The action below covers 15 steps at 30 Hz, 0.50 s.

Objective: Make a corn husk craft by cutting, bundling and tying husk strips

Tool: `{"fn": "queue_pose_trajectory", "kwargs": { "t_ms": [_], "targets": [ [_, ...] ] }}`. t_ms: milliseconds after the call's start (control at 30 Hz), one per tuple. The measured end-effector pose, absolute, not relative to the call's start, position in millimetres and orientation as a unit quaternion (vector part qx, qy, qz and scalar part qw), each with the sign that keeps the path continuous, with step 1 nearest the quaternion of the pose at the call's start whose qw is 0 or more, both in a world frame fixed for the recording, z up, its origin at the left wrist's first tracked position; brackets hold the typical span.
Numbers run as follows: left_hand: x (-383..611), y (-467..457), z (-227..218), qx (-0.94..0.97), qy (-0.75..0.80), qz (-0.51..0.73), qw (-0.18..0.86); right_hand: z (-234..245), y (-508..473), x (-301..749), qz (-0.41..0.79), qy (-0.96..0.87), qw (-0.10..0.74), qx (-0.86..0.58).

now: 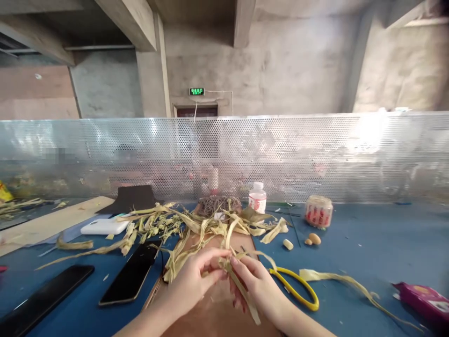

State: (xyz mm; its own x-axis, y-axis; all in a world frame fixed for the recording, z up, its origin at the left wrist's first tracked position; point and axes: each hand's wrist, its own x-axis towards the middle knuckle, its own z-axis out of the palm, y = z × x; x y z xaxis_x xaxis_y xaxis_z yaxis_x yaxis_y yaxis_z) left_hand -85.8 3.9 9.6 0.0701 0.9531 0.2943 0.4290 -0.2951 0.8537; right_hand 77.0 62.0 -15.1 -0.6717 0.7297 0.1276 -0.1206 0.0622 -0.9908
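Observation:
My left hand (198, 276) and my right hand (257, 281) meet over a brown board (201, 306). Between their fingertips they pinch a strip of dried corn husk (229, 234), with one end standing up and another hanging down below the right hand. The exact fold or knot in the fingers is partly hidden. Just beyond lies a loose pile of pale dried husks (206, 229). Scissors with a yellow handle (314, 299) lie beside my right hand, their blades mostly covered by it.
At left lie a phone (131, 274), a dark slab (45, 299) and a white case (104, 227). A white-capped bottle (257, 199) and a lidded jar (318, 211) stand behind. A purple packet (424, 302) sits at right, and a perforated metal screen (224, 140) edges the table.

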Motion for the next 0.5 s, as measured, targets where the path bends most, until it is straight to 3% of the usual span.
{"fn": "queue_pose_trajectory", "kwargs": {
  "t_ms": [267, 500],
  "targets": [
    [-76, -4, 4, 0.701, 0.538, 0.436, 0.17, -22, 62, 76, 0.622, -0.681, 0.315, -0.224],
    [-74, 0, -6, 0.77, 0.43, 0.464, 0.076, -30, 69, 80, 0.539, -0.674, 0.391, -0.32]
  ]
}}
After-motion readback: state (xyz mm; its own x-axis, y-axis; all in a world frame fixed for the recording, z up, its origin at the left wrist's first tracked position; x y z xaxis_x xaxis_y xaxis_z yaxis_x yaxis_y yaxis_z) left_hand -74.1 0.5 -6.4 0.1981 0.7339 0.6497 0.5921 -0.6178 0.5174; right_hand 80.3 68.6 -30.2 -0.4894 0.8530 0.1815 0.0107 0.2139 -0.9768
